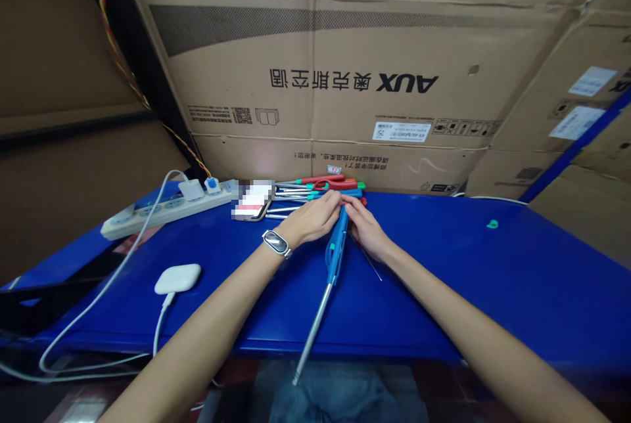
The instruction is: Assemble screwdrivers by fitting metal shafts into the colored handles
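A blue stick lighter point(337, 245) with a long silver tube points down toward me, its tube tip past the table's front edge. My left hand point(318, 218) is closed on the handle's far end, fingertips bent over it. My right hand point(367, 226) is closed against the same end from the other side. From under the right palm sticks a thin metal shaft point(373, 264) with a bit of red, like a slim screwdriver; whether the palm grips it is hidden. Behind my hands lie several similar lighters point(340, 184) with red or blue handles, silver tubes pointing left.
A phone point(254, 201) lies left of the lighters. Further left are a white power strip point(167, 209) with plugs and a white earbud case point(178, 278) on a cable. A small green part point(491, 224) lies at right on the blue table point(444, 265). Cardboard point(315, 35) walls the back.
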`<state>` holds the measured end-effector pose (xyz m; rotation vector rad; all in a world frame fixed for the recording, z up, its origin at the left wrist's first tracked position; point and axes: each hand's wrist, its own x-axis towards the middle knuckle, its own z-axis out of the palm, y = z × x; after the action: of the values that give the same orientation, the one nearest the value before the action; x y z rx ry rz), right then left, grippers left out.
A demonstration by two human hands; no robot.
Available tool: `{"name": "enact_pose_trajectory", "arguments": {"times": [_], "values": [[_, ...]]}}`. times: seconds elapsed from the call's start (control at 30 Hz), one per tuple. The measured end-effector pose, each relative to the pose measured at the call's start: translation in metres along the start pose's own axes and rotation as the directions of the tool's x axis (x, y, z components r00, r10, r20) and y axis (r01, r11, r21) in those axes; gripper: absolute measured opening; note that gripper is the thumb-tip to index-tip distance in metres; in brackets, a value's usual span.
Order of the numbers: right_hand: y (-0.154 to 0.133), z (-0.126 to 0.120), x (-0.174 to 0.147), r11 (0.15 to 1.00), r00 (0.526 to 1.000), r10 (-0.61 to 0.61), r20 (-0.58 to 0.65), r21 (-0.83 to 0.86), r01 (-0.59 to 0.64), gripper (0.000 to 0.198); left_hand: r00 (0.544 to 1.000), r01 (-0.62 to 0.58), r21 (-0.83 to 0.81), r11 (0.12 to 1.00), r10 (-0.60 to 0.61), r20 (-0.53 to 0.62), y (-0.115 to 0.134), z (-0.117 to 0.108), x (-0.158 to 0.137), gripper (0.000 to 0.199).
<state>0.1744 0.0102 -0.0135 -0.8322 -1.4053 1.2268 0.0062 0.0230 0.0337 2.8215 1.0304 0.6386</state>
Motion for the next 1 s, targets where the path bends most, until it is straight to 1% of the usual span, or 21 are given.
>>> {"name": "enact_pose_trajectory", "arguments": {"times": [0.13, 0.3, 0.4, 0.47, 0.53, 0.57, 0.63, 0.7, 0.73, 0.77, 0.8, 0.83, 0.87, 0.9, 0.93, 0.97, 1.0], "values": [[-0.002, 0.000, 0.000, 0.999, 1.000, -0.014, -0.019, -0.043, 0.014, 0.045, 1.000, -0.001, 0.034, 0.999, 0.001, -0.004, -0.001, 0.000, 0.002, 0.019], [-0.001, 0.001, 0.000, 0.996, 0.998, -0.053, -0.033, -0.067, 0.051, 0.041, 1.000, -0.019, 0.022, 1.000, 0.019, -0.017, -0.004, 0.002, 0.003, 0.016], [-0.001, 0.002, 0.002, 0.993, 0.996, -0.081, -0.030, -0.089, 0.078, 0.038, 0.997, 0.019, -0.082, 0.996, -0.025, -0.069, -0.004, 0.007, 0.004, 0.014], [-0.001, 0.003, 0.004, 0.990, 0.995, -0.092, -0.029, -0.111, 0.088, 0.036, 0.987, 0.094, -0.209, 0.973, -0.118, -0.109, -0.003, 0.011, 0.006, 0.015], [-0.001, 0.004, 0.005, 0.984, 0.994, -0.101, -0.029, -0.148, 0.096, 0.035, 0.961, 0.209, -0.359, 0.910, -0.258, -0.095, -0.001, 0.014, 0.008, 0.019], [-0.002, 0.004, 0.006, 0.980, 0.994, -0.105, -0.029, -0.174, 0.099, 0.035, 0.940, 0.278, -0.437, 0.855, -0.336, -0.058, 0.001, 0.014, 0.009, 0.022], [-0.002, 0.005, 0.006, 0.968, 0.994, -0.107, -0.026, -0.231, 0.098, 0.036, 0.887, 0.407, -0.594, 0.694, -0.455, 0.076, 0.003, 0.014, 0.010, 0.026], [-0.003, 0.006, 0.005, 0.960, 0.995, -0.098, -0.018, -0.266, 0.090, 0.037, 0.841, 0.488, -0.704, 0.516, -0.495, 0.220, 0.004, 0.012, 0.010, 0.027], [-0.003, 0.007, 0.005, 0.960, 0.996, -0.091, -0.015, -0.266, 0.084, 0.037, 0.828, 0.505, -0.732, 0.458, -0.496, 0.261, 0.004, 0.010, 0.008, 0.026], [-0.004, 0.007, 0.004, 0.964, 0.997, -0.080, -0.014, -0.257, 0.074, 0.037, 0.829, 0.500, -0.743, 0.445, -0.495, 0.261, 0.003, 0.009, 0.007, 0.025], [-0.004, 0.007, 0.004, 0.968, 0.998, -0.065, -0.016, -0.242, 0.060, 0.037, 0.844, 0.466, -0.740, 0.485, -0.495, 0.207, 0.001, 0.008, 0.005, 0.023], [-0.005, 0.007, 0.003, 0.973, 0.999, -0.045, -0.022, -0.226, 0.039, 0.037, 0.869, 0.405, -0.715, 0.570, -0.483, 0.107, -0.002, 0.007, 0.002, 0.022], [-0.005, 0.007, 0.003, 0.978, 0.999, -0.021, -0.028, -0.210, 0.014, 0.037, 0.897, 0.323, -0.662, 0.676, -0.442, -0.014, -0.004, 0.006, 0.000, 0.021], [-0.005, 0.007, 0.003, 0.981, 0.999, 0.003, -0.035, -0.196, -0.010, 0.038, 0.922, 0.229, -0.587, 0.777, -0.366, -0.124, -0.007, 0.006, -0.002, 0.019], [-0.006, 0.007, 0.002, 0.983, 0.999, 0.022, -0.039, -0.182, -0.029, 0.038, 0.940, 0.138, -0.504, 0.853, -0.272, -0.203, -0.009, 0.006, -0.004, 0.018], [-0.006, 0.007, 0.002, 0.985, 0.999, 0.035, -0.039, -0.167, -0.041, 0.038, 0.953, 0.061, -0.432, 0.900, -0.181, -0.243, -0.011, 0.007, -0.005, 0.016], [-0.006, 0.007, 0.002, 0.988, 0.999, 0.038, -0.036, -0.151, -0.043, 0.038, 0.962, 0.008, -0.382, 0.924, -0.112, -0.249, -0.012, 0.008, -0.006, 0.015]]}}
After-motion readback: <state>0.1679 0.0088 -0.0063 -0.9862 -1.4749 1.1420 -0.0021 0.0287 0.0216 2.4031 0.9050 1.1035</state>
